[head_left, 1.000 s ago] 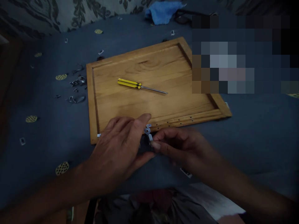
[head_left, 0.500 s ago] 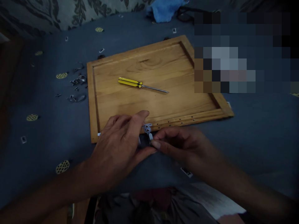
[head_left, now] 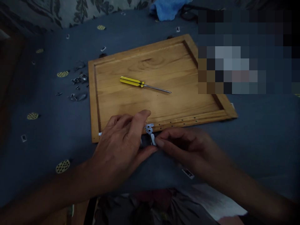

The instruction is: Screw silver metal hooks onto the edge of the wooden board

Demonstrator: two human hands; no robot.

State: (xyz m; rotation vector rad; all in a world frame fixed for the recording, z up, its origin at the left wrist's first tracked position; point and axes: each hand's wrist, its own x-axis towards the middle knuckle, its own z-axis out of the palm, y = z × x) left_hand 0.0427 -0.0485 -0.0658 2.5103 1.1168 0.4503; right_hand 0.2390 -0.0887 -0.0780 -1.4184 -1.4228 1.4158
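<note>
A small silver metal hinge (head_left: 149, 128) sits at the near edge of a framed wooden panel (head_left: 182, 72), its flat plate with holes facing up. My left hand (head_left: 119, 137) bends over this edge and grips the hinge from the left, its thumb by the lower end; part of the metal is hidden behind the fingers. From the right, my right hand (head_left: 185, 145) pinches at the hinge's narrow arm with thumb and forefinger. A screwdriver (head_left: 144, 84) with a yellow and black handle lies on the panel, beyond both hands.
Several loose metal pieces (head_left: 79, 79) and small screws lie left of the panel on the dark patterned cloth (head_left: 47, 128). A blue cloth (head_left: 167, 10) lies at the back. Small dark holes run along the panel's near edge. A blurred patch covers the upper right.
The right fingertips have shifted slightly right along the hinge's arm, so more of it shows. My left hand keeps its place on the panel edge. The whole view has shifted a little.
</note>
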